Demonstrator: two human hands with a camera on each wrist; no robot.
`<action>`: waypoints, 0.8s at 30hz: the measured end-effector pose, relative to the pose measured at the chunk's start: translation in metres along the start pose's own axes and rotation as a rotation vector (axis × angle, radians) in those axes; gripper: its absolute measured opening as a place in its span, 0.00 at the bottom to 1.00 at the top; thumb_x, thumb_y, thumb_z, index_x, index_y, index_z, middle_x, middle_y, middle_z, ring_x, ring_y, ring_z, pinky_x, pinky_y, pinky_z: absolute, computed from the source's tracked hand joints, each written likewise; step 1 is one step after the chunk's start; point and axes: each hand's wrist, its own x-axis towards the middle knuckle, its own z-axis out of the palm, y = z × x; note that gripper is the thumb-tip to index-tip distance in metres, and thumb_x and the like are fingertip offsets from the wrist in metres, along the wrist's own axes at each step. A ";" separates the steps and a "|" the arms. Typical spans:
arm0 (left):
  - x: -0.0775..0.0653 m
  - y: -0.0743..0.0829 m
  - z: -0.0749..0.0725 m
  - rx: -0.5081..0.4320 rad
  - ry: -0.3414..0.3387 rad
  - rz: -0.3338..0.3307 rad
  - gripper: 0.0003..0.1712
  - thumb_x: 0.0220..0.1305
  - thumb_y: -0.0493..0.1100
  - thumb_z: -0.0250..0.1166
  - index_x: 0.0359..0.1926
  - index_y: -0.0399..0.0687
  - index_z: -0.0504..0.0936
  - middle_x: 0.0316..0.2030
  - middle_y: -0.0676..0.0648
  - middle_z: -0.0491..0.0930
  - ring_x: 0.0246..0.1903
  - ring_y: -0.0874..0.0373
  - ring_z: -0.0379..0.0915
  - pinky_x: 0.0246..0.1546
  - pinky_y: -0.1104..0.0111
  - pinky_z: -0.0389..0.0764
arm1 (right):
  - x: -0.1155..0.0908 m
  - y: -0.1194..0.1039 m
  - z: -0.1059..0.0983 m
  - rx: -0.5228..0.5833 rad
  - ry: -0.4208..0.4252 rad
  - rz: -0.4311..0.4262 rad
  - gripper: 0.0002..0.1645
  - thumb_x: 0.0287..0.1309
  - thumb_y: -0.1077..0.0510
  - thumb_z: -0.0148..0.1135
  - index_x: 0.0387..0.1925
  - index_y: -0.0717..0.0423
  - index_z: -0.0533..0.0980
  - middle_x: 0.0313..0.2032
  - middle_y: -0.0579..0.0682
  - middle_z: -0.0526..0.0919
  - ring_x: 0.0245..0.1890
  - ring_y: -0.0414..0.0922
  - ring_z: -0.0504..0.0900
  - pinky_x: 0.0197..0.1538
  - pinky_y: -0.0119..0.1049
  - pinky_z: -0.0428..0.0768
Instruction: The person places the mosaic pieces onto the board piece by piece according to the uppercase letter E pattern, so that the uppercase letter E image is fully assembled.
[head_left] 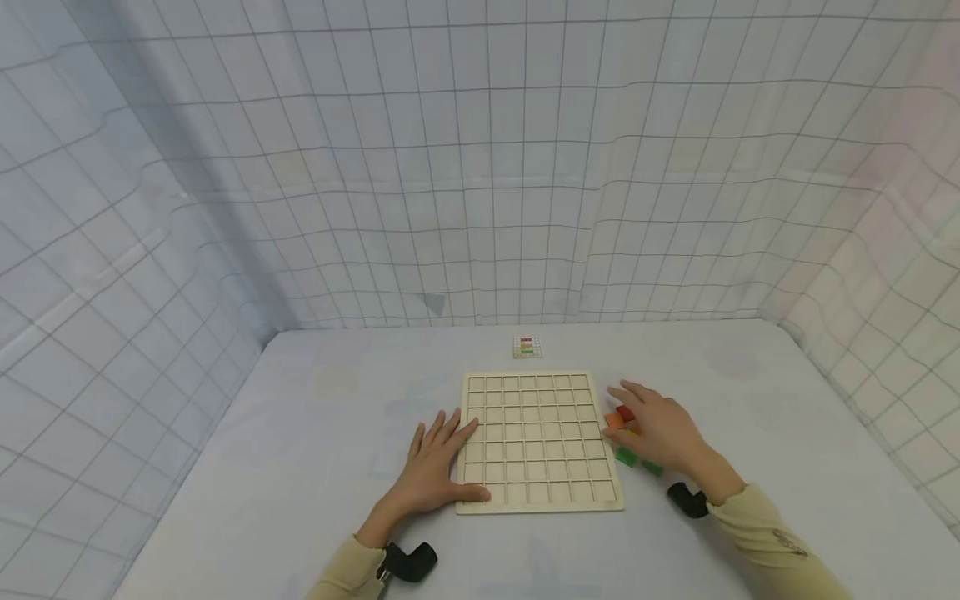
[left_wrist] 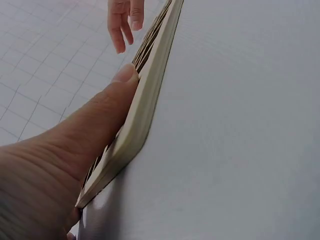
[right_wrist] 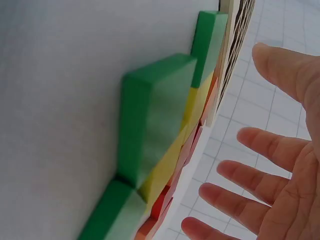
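Note:
A pale wooden board with a grid of square cells lies flat on the white cloth. My left hand rests spread at its left side, fingertips on the left edge. In the left wrist view the thumb lies straight over the board's rim. Beside the board's right edge, my right hand hovers over coloured blocks, fingers apart and holding nothing. Green blocks, yellow blocks and red blocks lie close together in the right wrist view; the hand partly hides them in the head view.
Behind the board lies a small card printed with a grid and coloured cells. White cloth with dark grid lines hangs at the back and both sides. A black wrist camera is strapped by the left sleeve, another black camera by the right.

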 end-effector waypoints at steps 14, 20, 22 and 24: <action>0.001 -0.012 0.009 0.184 0.048 0.056 0.64 0.43 0.82 0.57 0.75 0.56 0.49 0.73 0.46 0.43 0.72 0.49 0.31 0.68 0.54 0.31 | 0.006 0.020 -0.004 0.075 -0.071 0.035 0.17 0.54 0.59 0.69 0.45 0.60 0.80 0.44 0.56 0.79 0.41 0.52 0.76 0.41 0.48 0.79; 0.001 -0.013 0.010 0.210 0.066 0.069 0.64 0.42 0.83 0.56 0.75 0.55 0.50 0.73 0.48 0.44 0.72 0.49 0.33 0.68 0.53 0.32 | 0.010 0.023 -0.007 0.096 -0.121 0.056 0.13 0.54 0.61 0.68 0.43 0.60 0.81 0.41 0.52 0.78 0.36 0.48 0.71 0.35 0.41 0.75; 0.001 -0.013 0.010 0.220 0.065 0.064 0.64 0.42 0.83 0.55 0.75 0.56 0.51 0.73 0.48 0.44 0.72 0.50 0.33 0.68 0.54 0.32 | 0.012 0.024 -0.007 0.107 -0.136 0.073 0.12 0.54 0.62 0.68 0.42 0.59 0.82 0.39 0.50 0.78 0.34 0.47 0.69 0.34 0.39 0.73; 0.002 -0.014 0.011 0.226 0.067 0.065 0.64 0.42 0.84 0.55 0.75 0.56 0.51 0.73 0.48 0.44 0.72 0.50 0.33 0.68 0.54 0.32 | 0.014 0.024 -0.008 0.116 -0.147 0.092 0.11 0.54 0.63 0.68 0.41 0.58 0.81 0.37 0.49 0.77 0.34 0.46 0.69 0.33 0.39 0.72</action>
